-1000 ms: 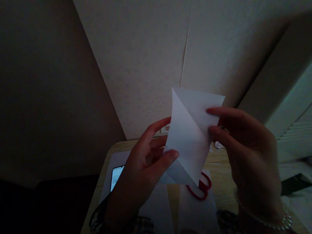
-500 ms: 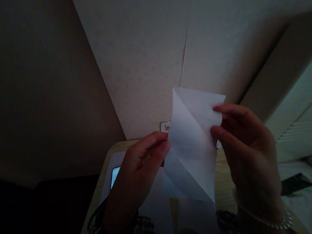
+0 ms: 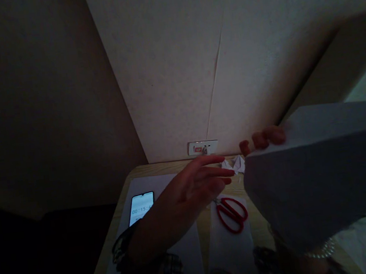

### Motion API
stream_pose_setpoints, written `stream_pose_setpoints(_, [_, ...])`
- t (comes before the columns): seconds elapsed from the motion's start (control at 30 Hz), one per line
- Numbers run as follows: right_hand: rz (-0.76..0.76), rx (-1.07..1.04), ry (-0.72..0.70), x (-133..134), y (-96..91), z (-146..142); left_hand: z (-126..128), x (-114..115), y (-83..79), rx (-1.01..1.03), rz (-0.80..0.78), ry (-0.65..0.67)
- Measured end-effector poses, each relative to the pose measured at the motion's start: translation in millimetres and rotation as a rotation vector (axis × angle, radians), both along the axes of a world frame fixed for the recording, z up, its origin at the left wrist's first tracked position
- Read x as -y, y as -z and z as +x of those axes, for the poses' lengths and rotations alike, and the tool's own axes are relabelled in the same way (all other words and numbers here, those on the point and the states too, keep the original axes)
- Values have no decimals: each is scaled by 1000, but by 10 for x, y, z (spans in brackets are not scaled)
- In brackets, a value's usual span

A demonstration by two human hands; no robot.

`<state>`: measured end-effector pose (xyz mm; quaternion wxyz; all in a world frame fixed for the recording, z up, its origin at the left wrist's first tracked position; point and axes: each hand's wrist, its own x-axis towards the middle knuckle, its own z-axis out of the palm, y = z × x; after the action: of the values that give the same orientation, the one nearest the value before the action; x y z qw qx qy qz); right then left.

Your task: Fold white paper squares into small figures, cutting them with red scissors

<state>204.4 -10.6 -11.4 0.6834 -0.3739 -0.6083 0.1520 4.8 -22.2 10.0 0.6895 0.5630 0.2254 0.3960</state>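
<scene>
My right hand (image 3: 263, 139) holds a large white paper sheet (image 3: 321, 173) close to the camera; only three fingertips show over its upper edge, and the sheet hides the rest of the hand. My left hand (image 3: 189, 191) hovers above the wooden table (image 3: 263, 220) with fingers stretched out flat, holding nothing. Red-handled scissors (image 3: 231, 213) lie on a white sheet just right of that hand.
A lit phone (image 3: 140, 208) lies on paper at the table's left. Small folded white paper pieces (image 3: 235, 164) sit at the table's far edge, below a wall socket (image 3: 203, 147). A bracelet (image 3: 320, 251) shows at my right wrist. The room is dim.
My left hand let go of the folded paper and opened flat. The paper in my right hand unfolded and swung up close, now filling the right side and uncovering the scissors.
</scene>
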Motion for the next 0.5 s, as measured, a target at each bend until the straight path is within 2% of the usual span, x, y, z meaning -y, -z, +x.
stream_pose_setpoints(0.1, [73, -126, -87, -147, 112, 38, 32, -2, 10, 50, -72, 92])
stream_pose_setpoints(0.2, [64, -219, -208, -153, 141, 34, 63, 12, -18, 34, -43, 63])
stream_pose_setpoints(0.33, [-82, -225, -266, -46, 103, -35, 78, 39, -82, -114, 10, -79])
stream_pose_setpoints(0.5, [-255, -293, -303, 31, 52, -147, 67, 54, -148, -98, 8, -81])
